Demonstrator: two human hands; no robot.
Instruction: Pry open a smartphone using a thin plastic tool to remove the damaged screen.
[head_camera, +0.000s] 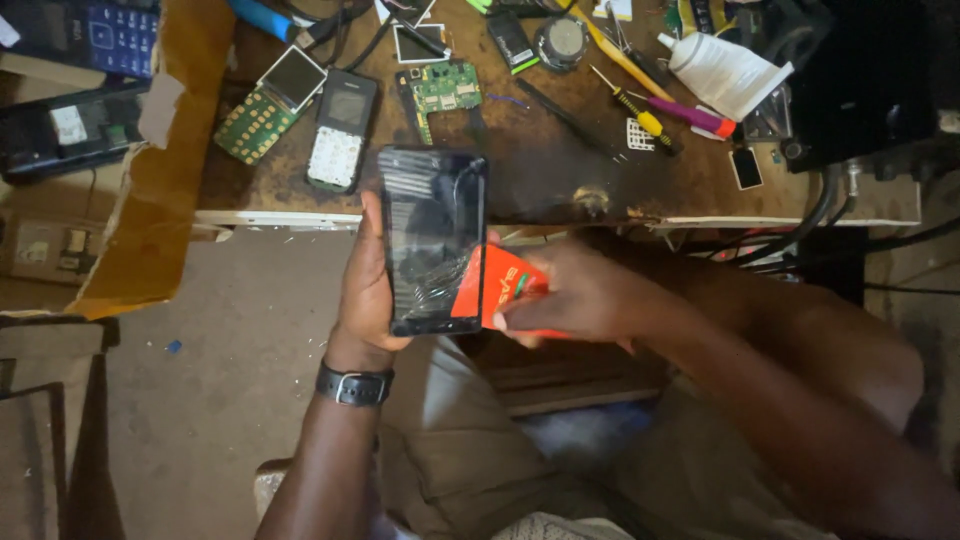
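Cracked glass covers the black rectangular smartphone (434, 240), which the left hand (368, 285) holds upright from behind, fingers wrapped around its edge, just below the rim of the scarred brown wooden bench (540, 185). The right hand (575, 297) pinches a flat orange plastic card (503, 285), its corner touching the phone's right side. On the bench lie a green printed circuit board (441, 92), a grey keypad phone (340, 130) and a yellow-handled screwdriver (640, 115).
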